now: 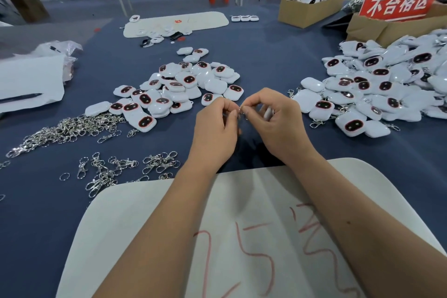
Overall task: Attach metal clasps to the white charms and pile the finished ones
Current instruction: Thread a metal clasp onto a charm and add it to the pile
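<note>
Nearest to me lies a smooth off-white board (154, 225) with rounded corners, marked with loose red scrawls, and both my bare forearms cross it. Just past its far edge, over the dark blue felt-like tablecloth (278, 60), my hands meet. My left hand (215, 128) curls its fingers inward, thumb and forefinger pinching a small metal clasp ring (240, 111). My right hand (273, 121) pinches the same ring from the other side, and a white charm (268, 113) is tucked in its curled fingers, mostly hidden.

To the left of my hands, shiny silver lobster clasps (125, 167) lie scattered near the board, thin and glinting. Beyond them a denser tangle of clasps (67, 128) stretches in a long heap.

Ahead and a little left sits a loose pile of unclasped charms (179, 89): glossy white rounded squares, pillow-like, each with a black oval face edged in red. To the right spreads a much larger heap of finished charms (377, 84), clasps poking out at its edges.

At far left lies a white sheet (31, 80) with a black pen (20, 98) on it, beside crinkled clear plastic. Farther back rests a second pale board (208, 20) with small parts on it. At far right stand brown cardboard boxes (312, 8) and a red sign (399, 0) with white characters.
</note>
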Motion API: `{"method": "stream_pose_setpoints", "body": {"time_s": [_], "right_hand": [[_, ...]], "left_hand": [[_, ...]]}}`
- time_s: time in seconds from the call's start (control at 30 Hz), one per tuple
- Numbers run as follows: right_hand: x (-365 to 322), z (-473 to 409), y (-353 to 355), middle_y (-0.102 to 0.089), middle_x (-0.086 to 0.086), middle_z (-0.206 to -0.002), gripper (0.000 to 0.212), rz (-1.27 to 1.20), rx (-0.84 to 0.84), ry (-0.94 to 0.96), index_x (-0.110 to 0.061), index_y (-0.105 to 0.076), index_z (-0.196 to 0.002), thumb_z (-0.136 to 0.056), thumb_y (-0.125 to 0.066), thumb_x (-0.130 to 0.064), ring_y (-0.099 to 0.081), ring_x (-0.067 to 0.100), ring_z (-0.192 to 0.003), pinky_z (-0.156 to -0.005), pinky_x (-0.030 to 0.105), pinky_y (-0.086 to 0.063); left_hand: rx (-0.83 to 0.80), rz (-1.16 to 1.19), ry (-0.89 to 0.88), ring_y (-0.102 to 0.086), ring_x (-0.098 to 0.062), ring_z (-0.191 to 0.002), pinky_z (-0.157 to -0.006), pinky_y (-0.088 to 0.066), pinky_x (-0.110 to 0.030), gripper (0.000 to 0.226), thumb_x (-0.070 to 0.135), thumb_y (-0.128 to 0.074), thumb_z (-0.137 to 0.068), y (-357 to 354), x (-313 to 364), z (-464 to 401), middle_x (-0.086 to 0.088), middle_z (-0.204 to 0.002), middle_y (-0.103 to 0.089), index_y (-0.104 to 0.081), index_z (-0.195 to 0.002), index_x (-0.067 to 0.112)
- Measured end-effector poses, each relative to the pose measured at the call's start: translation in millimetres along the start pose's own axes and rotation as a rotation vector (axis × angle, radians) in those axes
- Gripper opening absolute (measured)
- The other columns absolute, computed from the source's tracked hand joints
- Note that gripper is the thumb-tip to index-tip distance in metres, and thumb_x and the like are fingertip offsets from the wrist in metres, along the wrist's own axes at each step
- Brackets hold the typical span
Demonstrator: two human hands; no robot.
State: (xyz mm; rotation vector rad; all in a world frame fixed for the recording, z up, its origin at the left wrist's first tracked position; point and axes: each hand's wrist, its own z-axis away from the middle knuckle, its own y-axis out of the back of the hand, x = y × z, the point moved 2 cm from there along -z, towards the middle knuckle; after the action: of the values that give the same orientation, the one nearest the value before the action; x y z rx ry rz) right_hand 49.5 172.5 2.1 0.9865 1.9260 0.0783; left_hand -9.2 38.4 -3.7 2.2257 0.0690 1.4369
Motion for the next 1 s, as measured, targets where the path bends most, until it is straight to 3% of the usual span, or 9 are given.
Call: {"method": "stream_pose_setpoints", "body": {"time_s": [0.13,0.3,0.57,0.73,0.87,1.0], "right_hand": [[0.6,0.3,-0.1,-0.07,-0.007,-0.082,0.009,-0.008,0.015,0.011,-0.009,-0.074,-0.085,-0.091,-0.071,-0.004,-0.059,0.006,-0.073,-0.071,0.026,-0.046],[6.7,-1.9,3.3,-0.061,-0.028,-0.064,0.01,-0.129,0.033,-0.078,-0.007,-0.074,-0.086,-0.094,-0.069,-0.004,-0.054,-0.004,-0.061,-0.065,0.008,-0.038],[6.6,-2.0,3.6,-0.057,-0.032,-0.06,0.011,-0.148,0.003,-0.082,-0.01,-0.075,-0.088,-0.096,-0.069,-0.005,-0.051,-0.003,-0.058,-0.062,0.008,-0.038],[8.8,-1.6,2.4,-0.056,-0.029,-0.061,0.009,-0.13,-0.008,-0.093,-0.011,-0.075,-0.087,-0.095,-0.071,-0.009,-0.047,0.0,-0.058,-0.062,0.01,-0.036],[5.5,-0.1,1.9,-0.066,-0.017,-0.075,0.008,-0.067,-0.01,-0.052,-0.011,-0.077,-0.086,-0.092,-0.074,-0.008,-0.053,0.0,-0.065,-0.068,0.013,-0.039],[1.5,1.1,1.5,-0.07,-0.002,-0.08,0.006,0.026,0.015,0.014,-0.01,-0.079,-0.086,-0.09,-0.077,-0.006,-0.057,0.008,-0.07,-0.069,0.021,-0.044]], "left_hand": [[-0.033,0.1,0.006,-0.064,-0.008,-0.061,-0.069,-0.053,-0.027,0.014,0.006,-0.059,-0.099,3.0,-1.3,-2.4,0.006,-0.067,-0.066,-0.066,-0.089,0.014],[-0.056,0.191,0.017,-0.064,-0.011,-0.063,-0.068,-0.055,-0.025,0.012,0.004,-0.061,-0.098,2.4,1.7,-2.2,0.0,-0.077,-0.07,-0.07,-0.09,0.009],[-0.06,0.23,0.026,-0.066,-0.007,-0.063,-0.068,-0.056,-0.023,0.013,0.005,-0.066,-0.096,2.6,2.3,-1.4,0.009,-0.073,-0.07,-0.072,-0.088,0.013],[-0.014,0.243,0.023,-0.066,-0.01,-0.063,-0.072,-0.06,-0.036,0.01,0.005,-0.069,-0.093,6.1,3.4,-1.2,0.009,-0.074,-0.07,-0.072,-0.086,0.012],[0.007,0.272,0.051,-0.066,-0.011,-0.065,-0.077,-0.059,-0.041,0.008,0.008,-0.07,-0.093,8.5,3.6,-1.2,0.005,-0.076,-0.072,-0.073,-0.086,0.01],[0.011,0.257,0.082,-0.069,-0.025,-0.073,-0.079,-0.061,-0.047,0.008,0.015,-0.076,-0.09,8.0,2.5,-0.6,-0.004,-0.078,-0.074,-0.074,-0.084,0.011]]}}
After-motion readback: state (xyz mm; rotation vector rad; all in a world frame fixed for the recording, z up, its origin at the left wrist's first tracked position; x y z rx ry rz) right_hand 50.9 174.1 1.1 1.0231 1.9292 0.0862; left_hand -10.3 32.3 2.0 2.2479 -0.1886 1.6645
